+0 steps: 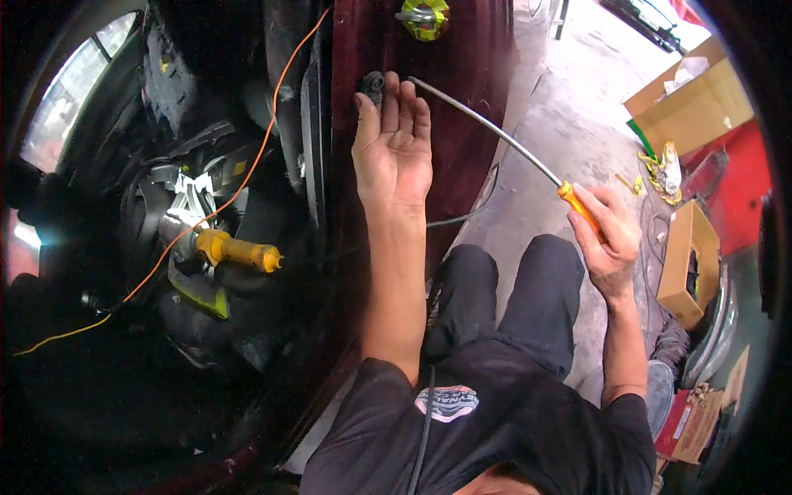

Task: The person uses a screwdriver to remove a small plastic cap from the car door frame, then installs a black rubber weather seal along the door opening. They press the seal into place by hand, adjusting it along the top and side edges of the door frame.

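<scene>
My left hand (394,153) is raised against the dark red car panel (462,140), its palm toward me. Between thumb and index finger it pinches a small black part (373,85), partly hidden; the other fingers reach up alongside. My right hand (609,239) grips the orange-yellow handle of a long screwdriver (503,134). The thin metal shaft slants up and left, and its tip ends just right of my left fingertips, over the panel. Whether the tip touches the panel I cannot tell.
To the left lies the dark car interior, with a yellow cylindrical tool or lamp (239,251) and an orange cord (266,140). Yellow tape surrounds a door handle (423,16) above. Cardboard boxes (697,103) and a red panel (734,190) stand along the right over the concrete floor (528,206).
</scene>
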Tool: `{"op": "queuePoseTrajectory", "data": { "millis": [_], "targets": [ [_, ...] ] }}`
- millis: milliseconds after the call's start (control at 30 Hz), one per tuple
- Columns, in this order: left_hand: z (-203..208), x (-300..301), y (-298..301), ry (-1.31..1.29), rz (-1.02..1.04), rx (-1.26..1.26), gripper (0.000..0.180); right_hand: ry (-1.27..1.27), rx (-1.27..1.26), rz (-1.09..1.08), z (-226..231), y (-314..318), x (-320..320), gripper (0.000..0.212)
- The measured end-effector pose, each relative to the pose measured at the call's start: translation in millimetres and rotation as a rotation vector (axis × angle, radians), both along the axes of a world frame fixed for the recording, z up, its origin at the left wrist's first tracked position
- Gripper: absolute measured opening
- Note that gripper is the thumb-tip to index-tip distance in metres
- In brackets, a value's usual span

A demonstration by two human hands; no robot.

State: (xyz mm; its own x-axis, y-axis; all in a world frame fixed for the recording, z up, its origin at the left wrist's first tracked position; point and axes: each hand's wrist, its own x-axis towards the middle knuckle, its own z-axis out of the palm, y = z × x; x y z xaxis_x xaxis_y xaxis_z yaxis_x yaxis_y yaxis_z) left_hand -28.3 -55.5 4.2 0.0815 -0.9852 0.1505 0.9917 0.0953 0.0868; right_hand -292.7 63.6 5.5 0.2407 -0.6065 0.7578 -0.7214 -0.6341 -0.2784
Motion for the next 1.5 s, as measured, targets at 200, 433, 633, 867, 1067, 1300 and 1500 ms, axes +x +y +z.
{"op": "queuePoseTrajectory", "data": {
  "millis": [200,433,633,867,1067,1300,1500],
  "targets": [
    [5,-3,3,-0.078,0.026,-0.011,0.046,0.021,-0.032,0.005,9,1,9,0.037],
    [8,-6,4,-0.077,0.046,-0.008,0.047,0.074,-0.076,0.005,18,-3,17,0.036],
    [4,-7,0,-0.083,0.065,-0.005,0.048,0.051,-0.026,-0.009,15,-3,17,0.037],
    [7,-6,2,-0.077,0.066,-0.014,0.048,0.058,-0.028,0.007,14,-7,19,0.036],
    [8,-7,4,-0.067,0.075,-0.005,0.047,0.044,-0.013,0.018,13,-6,17,0.036],
    [11,-8,4,-0.056,0.091,0.026,0.042,0.034,-0.005,0.030,13,-5,17,0.036],
    [8,-8,1,-0.044,0.096,0.012,0.038,0.006,0.039,0.038,14,-4,17,0.034]
  ]
}}
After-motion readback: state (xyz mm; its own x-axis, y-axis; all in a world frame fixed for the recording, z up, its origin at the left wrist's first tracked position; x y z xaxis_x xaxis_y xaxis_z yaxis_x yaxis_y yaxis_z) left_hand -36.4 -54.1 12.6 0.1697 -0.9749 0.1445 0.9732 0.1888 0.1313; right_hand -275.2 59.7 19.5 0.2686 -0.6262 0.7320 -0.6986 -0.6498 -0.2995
